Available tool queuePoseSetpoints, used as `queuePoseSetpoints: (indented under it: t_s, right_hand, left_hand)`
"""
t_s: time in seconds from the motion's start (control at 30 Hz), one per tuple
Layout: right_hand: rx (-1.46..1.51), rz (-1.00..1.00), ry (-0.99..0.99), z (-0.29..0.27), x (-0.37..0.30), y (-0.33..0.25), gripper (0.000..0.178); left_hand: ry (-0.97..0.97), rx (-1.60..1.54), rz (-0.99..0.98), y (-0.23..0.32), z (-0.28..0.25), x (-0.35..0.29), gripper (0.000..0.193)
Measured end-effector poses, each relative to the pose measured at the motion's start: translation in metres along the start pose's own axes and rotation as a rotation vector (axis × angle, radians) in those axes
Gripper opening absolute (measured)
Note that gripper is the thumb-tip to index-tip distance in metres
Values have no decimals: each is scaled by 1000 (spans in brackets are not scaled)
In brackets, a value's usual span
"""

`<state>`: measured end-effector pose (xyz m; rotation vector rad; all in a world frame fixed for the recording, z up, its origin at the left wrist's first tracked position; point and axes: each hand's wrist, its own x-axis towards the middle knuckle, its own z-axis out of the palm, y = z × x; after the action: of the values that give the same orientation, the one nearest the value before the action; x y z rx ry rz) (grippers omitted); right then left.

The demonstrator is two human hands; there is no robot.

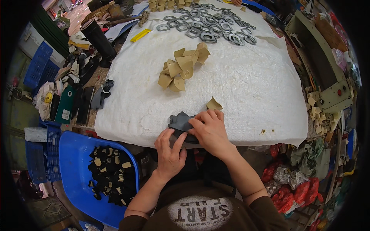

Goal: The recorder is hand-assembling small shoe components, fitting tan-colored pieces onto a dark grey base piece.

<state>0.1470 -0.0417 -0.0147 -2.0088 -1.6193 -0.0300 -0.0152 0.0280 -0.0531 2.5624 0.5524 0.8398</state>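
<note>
A dark grey, flexible-looking sheet piece [180,121] with an uneven edge lies at the near edge of the white-covered table. My right hand [210,130] grips its right side, fingers bent and thumb pressed in. From below, my left hand [170,152] pinches at its lower edge, its fingertips partly hidden. Under the grey piece a darker part shows between my hands; I cannot make out what it is. Just beyond my right hand sits a single curved tan piece [214,103]. Farther off lies a pile of similar tan pieces [181,66].
Many grey metal-looking rings [208,37] cover the table's far end, near a yellow packet [141,35]. A blue tub [66,169] with black and tan pieces stands at lower left. Red plastic bags [284,198] lie at lower right, below a greenish machine housing [334,101].
</note>
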Motion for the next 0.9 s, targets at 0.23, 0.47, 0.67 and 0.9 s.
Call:
queuePoseSetpoints:
  t_s: [0.23,0.47,0.67,0.9]
  right_hand:
    - [-141,-110,0,8,6,-4,11]
    - [-21,-50,35,12,1,-1,10]
    - [38,-29,10,11,-3,2,10]
    - [-188,-160,-29,5,7,-13,8]
  left_hand:
    - [-25,-9,-24,1,0,2,58]
    - [-35,18,0,1,-4,0,58]
    - [-7,-26,-11,0,-1,-5,51]
    - [49,-59,-16,0,2,-5,51]
